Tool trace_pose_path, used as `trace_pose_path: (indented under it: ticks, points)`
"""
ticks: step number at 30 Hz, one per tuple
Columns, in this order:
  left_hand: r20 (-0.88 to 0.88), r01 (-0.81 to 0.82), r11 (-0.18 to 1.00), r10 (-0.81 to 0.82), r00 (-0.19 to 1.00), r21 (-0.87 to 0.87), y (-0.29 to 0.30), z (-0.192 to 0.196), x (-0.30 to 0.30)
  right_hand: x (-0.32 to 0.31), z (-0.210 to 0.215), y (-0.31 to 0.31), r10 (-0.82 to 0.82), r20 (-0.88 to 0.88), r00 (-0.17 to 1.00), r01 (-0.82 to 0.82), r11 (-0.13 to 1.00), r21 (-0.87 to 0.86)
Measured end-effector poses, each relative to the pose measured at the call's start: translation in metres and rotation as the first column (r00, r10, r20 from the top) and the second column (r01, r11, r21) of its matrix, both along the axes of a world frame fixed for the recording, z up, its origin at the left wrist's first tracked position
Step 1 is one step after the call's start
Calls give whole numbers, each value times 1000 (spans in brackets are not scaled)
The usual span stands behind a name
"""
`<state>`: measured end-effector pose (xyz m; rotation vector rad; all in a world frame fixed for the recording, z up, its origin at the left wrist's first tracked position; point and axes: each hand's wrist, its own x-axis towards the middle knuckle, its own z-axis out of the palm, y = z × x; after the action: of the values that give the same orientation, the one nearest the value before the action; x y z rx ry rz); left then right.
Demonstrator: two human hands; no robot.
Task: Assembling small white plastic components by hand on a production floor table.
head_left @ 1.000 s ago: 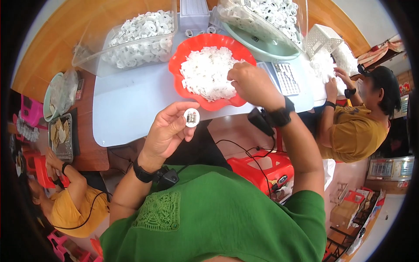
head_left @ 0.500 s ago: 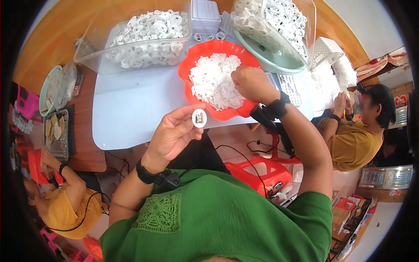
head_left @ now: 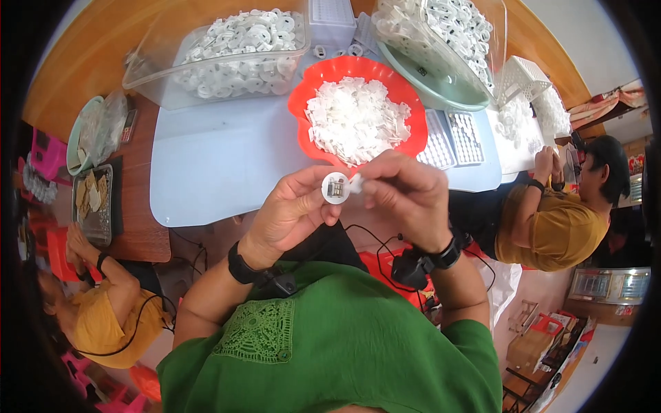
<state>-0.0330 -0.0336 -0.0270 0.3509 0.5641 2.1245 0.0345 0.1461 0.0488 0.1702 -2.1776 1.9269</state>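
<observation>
Hands are shown raised together above the near edge of the pale blue tabletop point(head_left: 206, 165), just short of the red bowl point(head_left: 303, 103) of white pieces. A round white disc point(head_left: 336, 187) is pinched upright in the left hand point(head_left: 292, 210), its open face turned toward the camera. A small white piece point(head_left: 356, 183) is pinched by the right hand point(head_left: 406, 199) and held touching the disc's right rim.

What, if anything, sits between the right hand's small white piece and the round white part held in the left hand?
Nothing visible does. The left hand holds the round white part up by its fingertips, and the right hand brings the small white piece right against its edge. Both sit in open air in front of the red bowl.
</observation>
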Motion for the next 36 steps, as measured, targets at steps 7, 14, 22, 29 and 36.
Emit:
trace_pose_path:
  ticks: [7,14,22,29,36]
  points:
    - [0,37,999,-37,999,-11,5,2,5,10,-11,-17,-27,-78,997,17,991,-136]
    - [6,91,994,-91,996,64,5,-4,6,15,-9,-9,-23,-62,998,18,997,-78]
    - [24,65,998,-65,998,17,6,-4,10,16,-10,-9,-56,-148,987,69,994,88]
    - [-23,80,997,-80,996,-5,6,-2,9,17,-5,-8,-67,-209,976,127,949,289]
    - [-121,31,999,-32,992,-10,10,11,7,21,-15,-11,-161,117,980,162,987,-6]
